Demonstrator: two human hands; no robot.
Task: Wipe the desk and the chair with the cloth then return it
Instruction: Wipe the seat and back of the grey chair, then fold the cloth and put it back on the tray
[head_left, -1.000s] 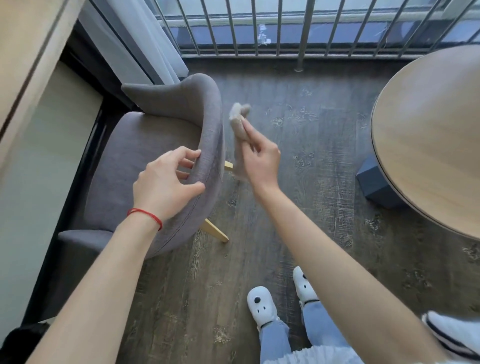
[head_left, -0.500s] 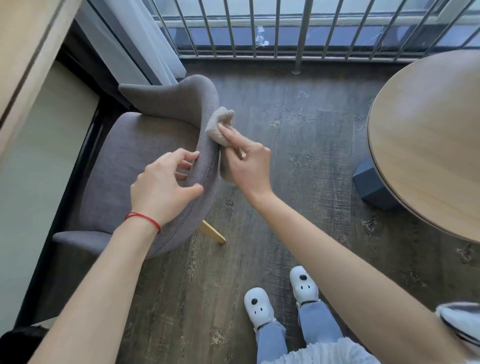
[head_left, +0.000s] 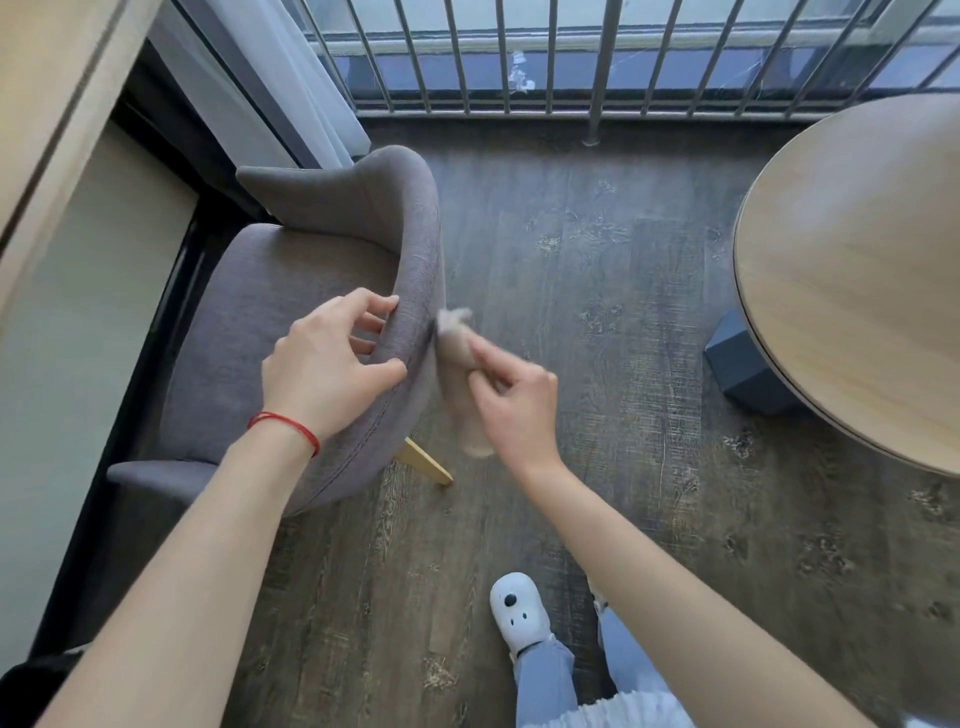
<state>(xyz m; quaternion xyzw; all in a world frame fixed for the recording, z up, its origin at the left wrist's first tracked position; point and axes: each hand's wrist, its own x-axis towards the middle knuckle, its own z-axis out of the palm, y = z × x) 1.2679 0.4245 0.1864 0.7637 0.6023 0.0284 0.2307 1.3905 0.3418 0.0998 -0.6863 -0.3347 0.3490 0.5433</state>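
Note:
A grey upholstered chair (head_left: 291, 291) stands at the left on the wood floor, its curved backrest turned toward me. My left hand (head_left: 324, 364) grips the top rim of the backrest, thumb on the outside and fingers over the inside. My right hand (head_left: 511, 400) holds a beige cloth (head_left: 457, 345), blurred by motion, and presses it against the outer face of the backrest just right of my left hand. The round wooden desk (head_left: 852, 270) fills the right edge of the view.
A metal railing (head_left: 597, 57) and a white curtain (head_left: 270, 78) run along the far side. The desk's blue base (head_left: 743, 371) sits on the floor under its rim. A wooden chair leg (head_left: 426, 462) sticks out below the seat. My white slippers (head_left: 519, 608) stand near the bottom.
My right hand has swept the cloth down the outside of the backrest, from near its upper curve to beside my left hand. The left hand has kept its grip on the rim.

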